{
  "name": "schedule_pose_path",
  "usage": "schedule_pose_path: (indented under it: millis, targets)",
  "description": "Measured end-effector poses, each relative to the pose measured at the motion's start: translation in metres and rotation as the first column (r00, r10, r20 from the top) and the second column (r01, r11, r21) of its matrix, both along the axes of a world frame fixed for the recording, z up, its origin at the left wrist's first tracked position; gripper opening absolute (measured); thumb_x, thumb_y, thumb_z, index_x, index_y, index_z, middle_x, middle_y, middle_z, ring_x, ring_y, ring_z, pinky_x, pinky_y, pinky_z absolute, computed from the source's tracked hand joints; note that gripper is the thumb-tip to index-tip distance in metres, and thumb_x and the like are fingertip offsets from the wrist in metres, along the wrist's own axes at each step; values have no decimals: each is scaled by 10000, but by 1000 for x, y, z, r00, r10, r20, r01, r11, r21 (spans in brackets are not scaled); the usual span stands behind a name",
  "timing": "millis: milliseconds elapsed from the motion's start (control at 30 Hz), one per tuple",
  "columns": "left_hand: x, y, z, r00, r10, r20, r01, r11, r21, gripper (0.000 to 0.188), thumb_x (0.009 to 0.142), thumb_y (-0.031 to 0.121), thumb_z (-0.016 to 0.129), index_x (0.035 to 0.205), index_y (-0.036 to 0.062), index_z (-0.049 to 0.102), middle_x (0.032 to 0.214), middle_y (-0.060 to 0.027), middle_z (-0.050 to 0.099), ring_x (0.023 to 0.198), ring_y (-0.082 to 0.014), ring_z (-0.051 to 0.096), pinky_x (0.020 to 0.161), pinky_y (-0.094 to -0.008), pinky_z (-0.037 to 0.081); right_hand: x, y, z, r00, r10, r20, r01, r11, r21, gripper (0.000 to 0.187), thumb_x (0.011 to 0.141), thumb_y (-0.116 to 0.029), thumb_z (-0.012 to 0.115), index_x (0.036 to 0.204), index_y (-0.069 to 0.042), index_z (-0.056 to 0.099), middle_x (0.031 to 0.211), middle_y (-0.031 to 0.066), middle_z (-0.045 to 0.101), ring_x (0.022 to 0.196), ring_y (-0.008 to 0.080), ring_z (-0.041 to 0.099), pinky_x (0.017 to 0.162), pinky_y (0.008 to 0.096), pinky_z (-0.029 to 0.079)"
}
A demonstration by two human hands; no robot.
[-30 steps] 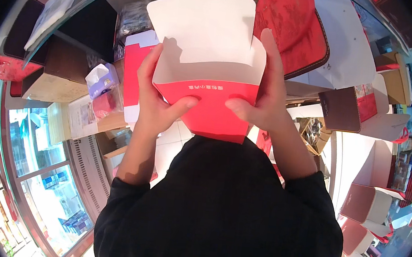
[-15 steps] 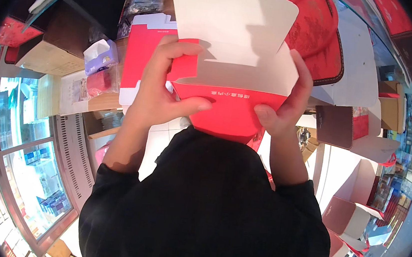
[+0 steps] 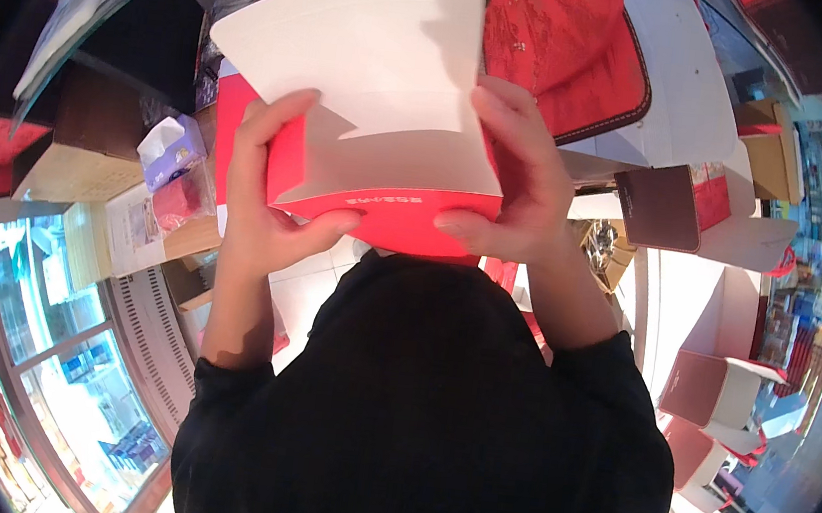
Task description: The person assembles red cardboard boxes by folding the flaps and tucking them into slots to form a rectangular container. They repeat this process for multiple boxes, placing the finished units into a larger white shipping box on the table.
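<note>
Between my two hands is a red cardboard box (image 3: 390, 216), white inside, its long lid flap (image 3: 363, 41) standing up and away from me. My left hand (image 3: 272, 192) grips the left side, thumb on the red front panel and fingers at the left side wall. On the opposite side my right hand (image 3: 524, 183) clasps the box, its thumb on the front and its fingers along the right wall. White lettering runs across the front. From this angle the box's underside is hidden. Behind its left edge shows part of a flat red-and-white card piece (image 3: 229, 127).
A red patterned fabric bag (image 3: 563, 47) lies beyond the box on the right. Left of my hand stand a purple tissue box (image 3: 172, 146) and a cardboard carton (image 3: 84, 177). Brown-flapped open boxes (image 3: 662, 208) line the right side. A glass edge (image 3: 104, 29) borders the far left.
The box has shifted left and turned, its lid flap now leaning to the left. Its left side panel has come up against the front. Both hands stay on it.
</note>
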State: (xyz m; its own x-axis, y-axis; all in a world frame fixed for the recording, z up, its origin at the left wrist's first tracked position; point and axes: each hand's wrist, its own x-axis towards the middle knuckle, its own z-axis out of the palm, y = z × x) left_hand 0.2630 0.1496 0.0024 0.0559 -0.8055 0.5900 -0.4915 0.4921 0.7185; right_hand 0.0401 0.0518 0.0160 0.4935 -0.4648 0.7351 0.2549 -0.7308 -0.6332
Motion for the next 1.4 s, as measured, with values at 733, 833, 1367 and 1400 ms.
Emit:
schedule_pose_path:
  millis: [733, 833, 1367, 1400]
  targets:
    - [-5, 2, 18, 975, -149, -166, 196, 926, 321, 927, 697, 244, 773, 1443, -28, 296, 1377, -183, 434, 1225, -248, 488, 1012, -355, 396, -14, 6, 0, 976, 10, -220, 10, 996, 88, 804, 651, -225, 843, 1350, -76, 476, 1273, 146, 492, 1130, 260, 532, 940, 351, 442]
    - [-5, 3, 16, 971, -168, -170, 217, 915, 339, 939, 695, 244, 777, 1449, -25, 286, 1378, -182, 434, 1229, -246, 486, 1016, -354, 393, -19, 5, -1, 973, 26, -231, 3, 992, 126, 760, 666, -234, 834, 1333, -88, 500, 1266, 144, 495, 1099, 262, 555, 911, 343, 463]
    - [-1, -1, 8, 963, -203, -179, 256, 896, 362, 927, 697, 252, 755, 1454, -7, 288, 1378, -194, 429, 1219, -269, 501, 1002, -359, 410, -28, -14, 8, 941, 96, -324, -15, 970, 244, 735, 756, -359, 761, 1384, -111, 470, 1220, 97, 556, 1068, 216, 578, 879, 331, 489]
    - [-1, -1, 8, 962, -200, -188, 258, 895, 365, 928, 695, 256, 754, 1454, -7, 289, 1378, -196, 429, 1219, -272, 502, 1001, -360, 411, -29, -17, 9, 933, 123, -339, -31, 964, 264, 744, 759, -362, 758, 1392, -107, 461, 1210, 96, 561, 1068, 215, 577, 882, 332, 486]
